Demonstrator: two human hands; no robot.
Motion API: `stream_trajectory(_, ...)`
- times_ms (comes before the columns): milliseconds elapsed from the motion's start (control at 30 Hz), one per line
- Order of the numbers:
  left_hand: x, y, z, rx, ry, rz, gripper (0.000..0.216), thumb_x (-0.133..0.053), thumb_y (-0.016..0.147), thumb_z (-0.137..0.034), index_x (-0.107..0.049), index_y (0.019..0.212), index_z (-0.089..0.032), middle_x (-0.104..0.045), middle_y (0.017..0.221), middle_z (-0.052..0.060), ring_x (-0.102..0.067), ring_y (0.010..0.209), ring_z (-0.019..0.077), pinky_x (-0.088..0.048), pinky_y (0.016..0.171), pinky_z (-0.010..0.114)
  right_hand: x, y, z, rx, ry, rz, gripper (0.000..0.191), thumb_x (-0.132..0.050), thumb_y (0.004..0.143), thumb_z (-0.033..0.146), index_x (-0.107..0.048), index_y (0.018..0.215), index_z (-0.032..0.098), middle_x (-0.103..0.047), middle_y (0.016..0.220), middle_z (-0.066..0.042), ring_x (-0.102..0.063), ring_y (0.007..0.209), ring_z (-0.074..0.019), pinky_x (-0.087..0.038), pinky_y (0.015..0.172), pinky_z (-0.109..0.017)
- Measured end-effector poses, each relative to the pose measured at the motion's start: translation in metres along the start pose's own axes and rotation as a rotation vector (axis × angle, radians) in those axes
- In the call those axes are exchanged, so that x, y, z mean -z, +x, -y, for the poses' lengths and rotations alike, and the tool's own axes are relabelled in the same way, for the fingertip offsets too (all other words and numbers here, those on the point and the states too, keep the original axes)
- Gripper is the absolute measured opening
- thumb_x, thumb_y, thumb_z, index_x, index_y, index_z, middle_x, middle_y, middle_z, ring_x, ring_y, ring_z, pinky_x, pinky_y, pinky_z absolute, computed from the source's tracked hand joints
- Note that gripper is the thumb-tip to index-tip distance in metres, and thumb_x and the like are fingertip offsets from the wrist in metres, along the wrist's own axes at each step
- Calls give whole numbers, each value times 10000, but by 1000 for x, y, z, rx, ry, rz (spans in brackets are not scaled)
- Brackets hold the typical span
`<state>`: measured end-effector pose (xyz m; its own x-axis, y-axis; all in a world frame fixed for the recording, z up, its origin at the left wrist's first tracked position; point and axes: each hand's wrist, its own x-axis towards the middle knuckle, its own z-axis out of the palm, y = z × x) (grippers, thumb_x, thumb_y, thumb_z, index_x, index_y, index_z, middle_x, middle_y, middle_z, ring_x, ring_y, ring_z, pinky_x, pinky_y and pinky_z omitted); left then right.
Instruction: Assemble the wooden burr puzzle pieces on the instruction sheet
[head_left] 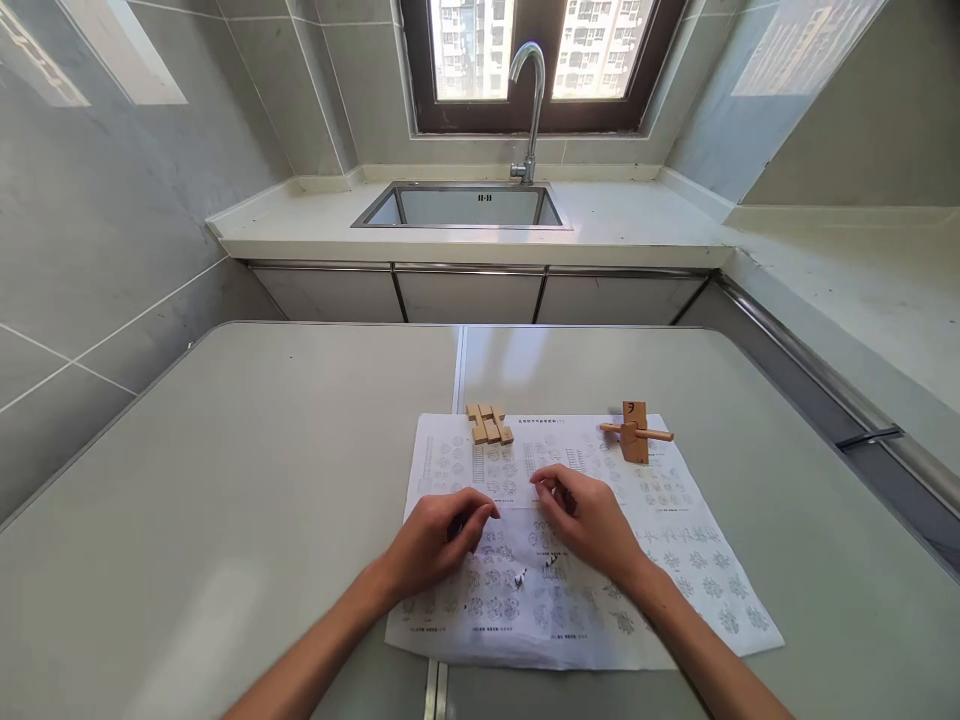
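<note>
A: what's on your feed, left to right?
B: I've got the left hand (442, 540) loosely curled over a printed diagram sheet (525, 640) on the tabletop (300, 450). Can't tell if anything's tucked inside. Then notched wooden puzzle pieces (490, 424) at the sheet's top edge. Right hand (581, 512) next, also half-curled, can't tell there either.
A: far right?
B: wooden puzzle assembly (634, 445) with a crosswise dowel (660, 435), at the sheet's top-right corner.

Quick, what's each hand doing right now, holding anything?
Left hand: loosely curled over the sheet; nothing visible in it, but its palm is hidden.
Right hand: also loosely curled; nothing visible, palm partly hidden.
</note>
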<state>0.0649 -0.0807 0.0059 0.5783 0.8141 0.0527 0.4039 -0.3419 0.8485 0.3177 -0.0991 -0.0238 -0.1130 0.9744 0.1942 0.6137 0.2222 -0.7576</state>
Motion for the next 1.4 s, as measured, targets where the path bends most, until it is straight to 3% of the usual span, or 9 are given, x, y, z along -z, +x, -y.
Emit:
stream_trajectory(100,5,6,-2,-68,98,-152,230,-495,1079,-317,-683,1037,-192,-708,818,30,-658,733,157,-535,723,273,0,1,-1,6,8,-4,194,-521,1026,297,-704,1024,233,-699,739,-3,-605,586,-171,-477,569,-287)
stream_trajectory(200,11,20,-2,-148,261,-298,172,-603,1032,-304,-649,1174,-218,-688,1184,106,-642,1141,257,-530,1012,409,-1,1,-1,6,11,-4,183,-529,1022,286,-704,1011,236,-692,729,1,-602,590,-173,-464,576,-287)
stream_trajectory(300,18,39,3,-138,361,-351,430,-724,961,-335,-559,1346,-243,-582,1398,126,-542,1325,310,-470,1129,492,-1,2,0,8,22,-4,183,-526,1022,286,-702,1010,238,-689,728,-1,-597,594,-178,-454,583,-292)
stream_trajectory(400,23,57,15,-88,383,-323,665,-810,896,-386,-466,1448,-248,-514,1500,141,-491,1402,337,-425,1183,533,0,2,1,9,34,-5,185,-522,1020,272,-704,1014,237,-688,731,1,-587,593,-176,-454,592,-293)
stream_trajectory(500,25,73,26,-45,396,-281,873,-904,795,-413,-413,1497,-244,-518,1513,158,-491,1420,369,-418,1181,559,0,3,1,17,37,-10,177,-530,1013,250,-706,1004,234,-690,725,4,-584,594,-172,-451,600,-289)
stream_trajectory(600,23,88,31,-14,382,-231,928,-937,746,-414,-426,1497,-225,-587,1436,158,-567,1340,370,-466,1129,543,1,3,2,18,35,-13,167,-540,1005,229,-707,1001,232,-697,728,6,-584,595,-167,-449,604,-283)
stream_trajectory(933,24,109,31,-78,346,-178,667,-869,810,-344,-543,1382,-236,-683,1307,91,-663,1200,312,-550,1034,474,0,5,2,10,69,3,153,-538,998,228,-690,988,228,-680,728,12,-561,595,-162,-432,606,-283)
stream_trajectory(1233,-5,57,4,-192,290,-88,671,-893,783,-255,-550,1359,-243,-681,1287,85,-655,1172,284,-571,985,427,2,1,-2,-8,202,-81,146,-545,1010,257,-686,1014,220,-667,738,6,-541,580,-147,-435,567,-262)
stream_trajectory(1400,-16,34,-2,-212,294,-39,651,-871,800,-211,-540,1358,-248,-703,1241,83,-648,1138,289,-566,966,436,0,-6,0,83,135,-11,115,-563,992,217,-676,1010,233,-621,675,39,-536,554,-133,-428,565,-252)
